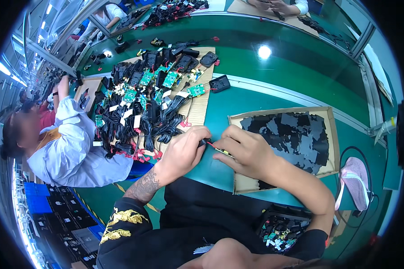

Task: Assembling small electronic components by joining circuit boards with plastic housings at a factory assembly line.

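Observation:
Over the green tabletop, my left hand is closed with thumb and fingers around a small black plastic part, mostly covered by the fingers. A short red wire runs from it toward my right hand. That hand pinches a small circuit board, of which only a pale yellowish edge shows. Left of and beyond my hands lies a heap of black bundled cables, green circuit boards and black plastic housings.
The heap rests on a cardboard sheet. At my right is a shallow cardboard tray with thin black sheets. A pinkish mesh item and a black cable lie at the far right. A person sits close on the left.

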The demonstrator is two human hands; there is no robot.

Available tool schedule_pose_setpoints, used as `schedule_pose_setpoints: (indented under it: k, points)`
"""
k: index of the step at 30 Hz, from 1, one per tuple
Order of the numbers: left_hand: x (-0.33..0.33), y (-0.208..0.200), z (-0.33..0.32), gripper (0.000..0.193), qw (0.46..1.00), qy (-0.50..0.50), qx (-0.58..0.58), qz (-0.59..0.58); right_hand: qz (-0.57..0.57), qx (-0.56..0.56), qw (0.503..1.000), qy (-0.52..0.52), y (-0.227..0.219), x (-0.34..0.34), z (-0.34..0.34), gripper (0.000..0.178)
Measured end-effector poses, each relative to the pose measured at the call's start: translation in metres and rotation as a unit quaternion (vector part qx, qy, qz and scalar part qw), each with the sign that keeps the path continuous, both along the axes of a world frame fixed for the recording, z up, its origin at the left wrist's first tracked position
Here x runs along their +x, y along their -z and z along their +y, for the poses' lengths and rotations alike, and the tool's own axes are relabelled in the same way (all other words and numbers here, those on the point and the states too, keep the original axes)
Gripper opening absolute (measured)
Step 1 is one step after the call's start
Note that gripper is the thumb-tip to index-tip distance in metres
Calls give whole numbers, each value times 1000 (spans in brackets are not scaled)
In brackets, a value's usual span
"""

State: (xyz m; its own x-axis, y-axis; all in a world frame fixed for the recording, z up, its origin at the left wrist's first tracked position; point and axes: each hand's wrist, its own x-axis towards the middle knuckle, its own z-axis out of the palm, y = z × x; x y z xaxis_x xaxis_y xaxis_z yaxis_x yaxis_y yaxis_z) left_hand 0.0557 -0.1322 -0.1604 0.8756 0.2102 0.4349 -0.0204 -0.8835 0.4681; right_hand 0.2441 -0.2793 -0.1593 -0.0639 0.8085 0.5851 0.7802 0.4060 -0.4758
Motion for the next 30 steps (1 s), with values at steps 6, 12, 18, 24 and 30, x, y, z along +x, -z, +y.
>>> schedule_pose_setpoints:
  k: [6, 12, 18, 24, 30]
  points:
    - [19, 11, -6, 41, 991, -7, -56, -124, -26, 51, 998, 20, -1, -3, -2, 34]
    - [35, 22, -17, 26, 935, -9, -227, -271, 84, 56, 994, -29, -5, -7, -1, 70]
    - [40, 21, -16, 22, 908, -26, -312, -279, 172, -35, 984, -41, 1, -3, 0, 79]
    - [39, 23, -13, 20, 875, -21, -390, -287, 189, -49, 980, -41, 1, -4, 0, 72]
    - [37, 19, -20, 20, 885, -19, -380, -268, 247, -97, 962, -68, -8, -1, -3, 79]
